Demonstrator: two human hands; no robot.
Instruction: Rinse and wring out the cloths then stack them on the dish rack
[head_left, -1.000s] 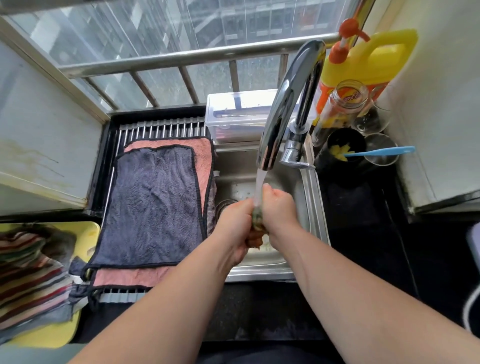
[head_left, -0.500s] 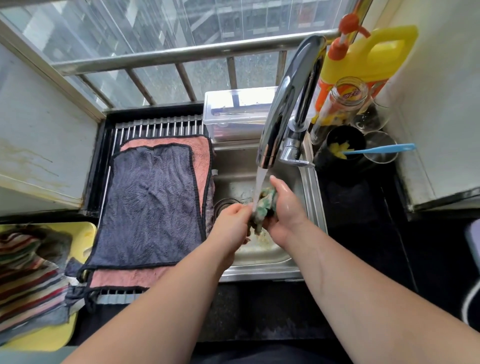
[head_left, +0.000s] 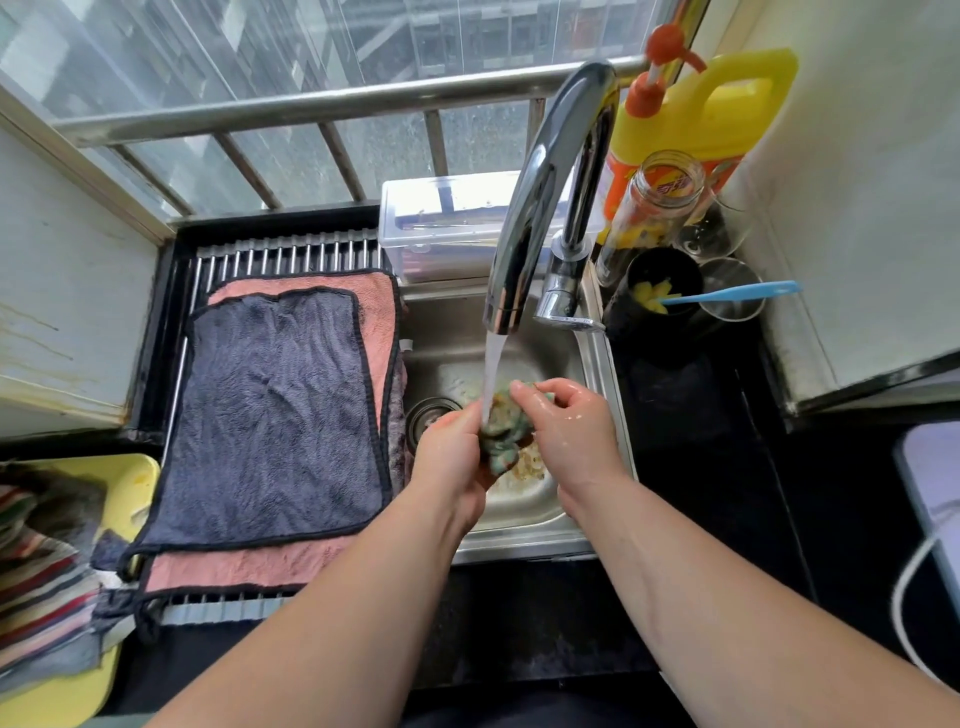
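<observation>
Rinsing is the step we are in: our left hand (head_left: 454, 452) and our right hand (head_left: 569, 423) both curl round a small wadded green cloth (head_left: 503, 434), squeezing it between them directly under the stream of water (head_left: 493, 364) falling from the curved chrome tap (head_left: 540, 197). The wad hangs over the stainless steel sink (head_left: 602, 379), towards its right wall, sodden and mottled with brownish patches. We judge that the next move calls for a firm opposite twist of both fists to force the water out, then a carry leftward to the ribbed metal dish rack (head_left: 291, 254). There a fluffy dark grey rectangular cloth (head_left: 275, 415) with black edging lies flat on a pink terry cloth (head_left: 376, 312), so the green one would go on top. Soaked pile is limp and heavy; it wants spreading, not dropping. A striped cloth (head_left: 41, 582) lies heaped on a yellow board (head_left: 130, 478) at the near left, probably awaiting its turn.
</observation>
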